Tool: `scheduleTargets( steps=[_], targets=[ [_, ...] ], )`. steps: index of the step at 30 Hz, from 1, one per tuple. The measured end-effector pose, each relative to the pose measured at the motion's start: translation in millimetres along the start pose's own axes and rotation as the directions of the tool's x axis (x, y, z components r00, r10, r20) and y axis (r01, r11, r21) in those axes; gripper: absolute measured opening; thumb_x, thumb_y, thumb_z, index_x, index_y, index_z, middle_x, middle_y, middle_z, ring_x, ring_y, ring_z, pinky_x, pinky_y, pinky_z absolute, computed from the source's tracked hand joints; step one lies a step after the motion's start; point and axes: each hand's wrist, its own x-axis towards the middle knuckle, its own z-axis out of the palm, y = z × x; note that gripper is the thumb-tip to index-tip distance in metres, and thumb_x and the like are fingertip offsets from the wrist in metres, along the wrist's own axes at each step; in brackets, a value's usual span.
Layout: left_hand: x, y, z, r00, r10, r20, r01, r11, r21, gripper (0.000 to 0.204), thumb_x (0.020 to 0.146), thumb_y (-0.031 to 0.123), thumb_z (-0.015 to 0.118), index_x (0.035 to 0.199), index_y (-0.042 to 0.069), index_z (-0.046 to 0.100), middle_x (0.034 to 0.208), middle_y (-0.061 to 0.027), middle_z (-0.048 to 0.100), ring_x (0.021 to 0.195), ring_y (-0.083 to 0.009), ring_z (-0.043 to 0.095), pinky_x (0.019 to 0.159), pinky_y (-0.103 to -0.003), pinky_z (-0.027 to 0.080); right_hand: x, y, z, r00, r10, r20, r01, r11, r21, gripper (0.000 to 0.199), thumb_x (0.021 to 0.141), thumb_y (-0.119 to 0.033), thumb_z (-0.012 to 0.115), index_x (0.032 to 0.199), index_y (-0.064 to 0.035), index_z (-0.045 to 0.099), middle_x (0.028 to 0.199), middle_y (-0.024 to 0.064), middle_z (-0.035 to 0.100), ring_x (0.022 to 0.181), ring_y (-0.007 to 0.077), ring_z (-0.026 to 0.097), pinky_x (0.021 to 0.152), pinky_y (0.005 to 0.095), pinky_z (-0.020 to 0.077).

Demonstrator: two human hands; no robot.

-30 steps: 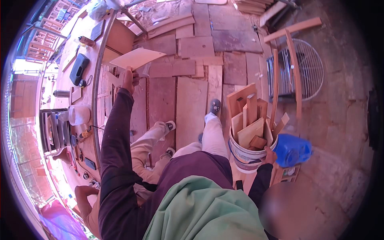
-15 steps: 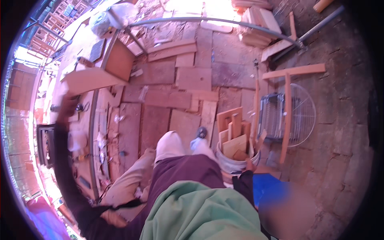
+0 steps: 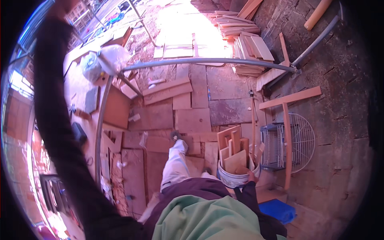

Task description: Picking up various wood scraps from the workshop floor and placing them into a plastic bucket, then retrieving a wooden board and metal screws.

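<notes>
A white bucket (image 3: pixel 232 181) packed with upright wood offcuts (image 3: pixel 235 161) is at my right side. My right hand (image 3: pixel 252 176) is closed on the bucket's rim. My left arm reaches far up on the left. My left hand (image 3: pixel 63 9) is smeared and cut off by the picture's edge, so whether it holds anything is hidden. Below it is the cluttered workbench (image 3: pixel 76 94), with a clear plastic bag (image 3: pixel 93 68) at its far end.
A metal pipe frame (image 3: pixel 200 61) crosses ahead. Boards (image 3: pixel 192 120) cover the floor. Stacked planks (image 3: pixel 250 48) stand far right. Near the bucket are a wire rack with a round grille (image 3: pixel 300 142), a T-shaped wooden piece (image 3: pixel 286 140) and a blue object (image 3: pixel 279 211).
I have stepped forward. My left arm has swung up and away, and the curved board that was by my left hand is out of sight. My right hand stays on the bucket.
</notes>
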Motion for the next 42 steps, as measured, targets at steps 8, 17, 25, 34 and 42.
scheduleTargets(
  steps=[8,17,25,34,42],
  targets=[
    [-37.5,-163.7,-12.8,0.728,-0.601,0.330,0.683,0.596,-0.422,0.035,0.090,0.026,0.044,0.059,0.020,0.029,0.050,0.0088,0.024,0.038,-0.0031,0.020,0.035,-0.023,0.012,-84.8,-66.3,94.9,0.974,-0.193,0.118,0.146,0.933,0.328,0.065,0.059,-0.026,0.076,0.110,0.0048,0.051,0.107,0.0177,0.056,0.086,0.0363,0.057,0.057,0.0519,0.0494],
    [18.4,-233.1,1.4,0.623,-0.666,0.410,0.753,0.652,-0.088,0.031,0.089,0.027,0.044,0.062,0.020,0.030,0.049,0.0100,0.021,0.037,-0.0022,0.018,0.034,-0.022,0.010,-183.3,-91.3,129.7,0.974,0.126,0.188,-0.200,0.869,0.452,0.075,0.058,-0.021,0.076,0.120,0.0038,0.042,0.113,0.0198,0.053,0.095,0.0369,0.055,0.067,0.0561,0.0501],
    [100.3,-254.2,68.0,0.659,-0.581,0.477,0.655,0.755,0.014,0.031,0.092,0.031,0.044,0.065,0.018,0.033,0.051,0.0101,0.022,0.038,-0.0011,0.020,0.035,-0.021,0.011,-167.1,-90.2,207.2,0.983,0.176,0.046,-0.177,0.870,0.461,0.078,0.052,-0.022,0.077,0.114,0.0086,0.043,0.104,0.0210,0.057,0.079,0.0345,0.059,0.057,0.0476,0.0527],
    [211.4,-368.3,269.1,0.534,-0.603,0.593,0.685,0.719,0.114,0.025,0.089,0.028,0.046,0.069,0.015,0.040,0.053,0.0080,0.029,0.039,-0.0027,0.025,0.033,-0.020,0.016,-186.3,-203.3,262.8,0.957,0.270,0.102,-0.289,0.900,0.325,0.086,0.053,-0.026,0.075,0.119,0.0158,0.040,0.114,0.0275,0.053,0.098,0.0353,0.057,0.075,0.0422,0.0527],
    [171.3,-489.5,516.6,0.665,-0.594,0.452,0.502,0.804,0.317,0.028,0.086,0.028,0.047,0.070,0.005,0.051,0.051,0.0001,0.044,0.040,-0.0097,0.041,0.035,-0.026,0.029,-169.2,-292.6,262.5,0.935,0.338,0.104,-0.353,0.906,0.232,0.073,0.058,-0.024,0.071,0.117,0.0096,0.044,0.107,0.0258,0.057,0.089,0.0373,0.060,0.061,0.0425,0.0559]
  ],
)
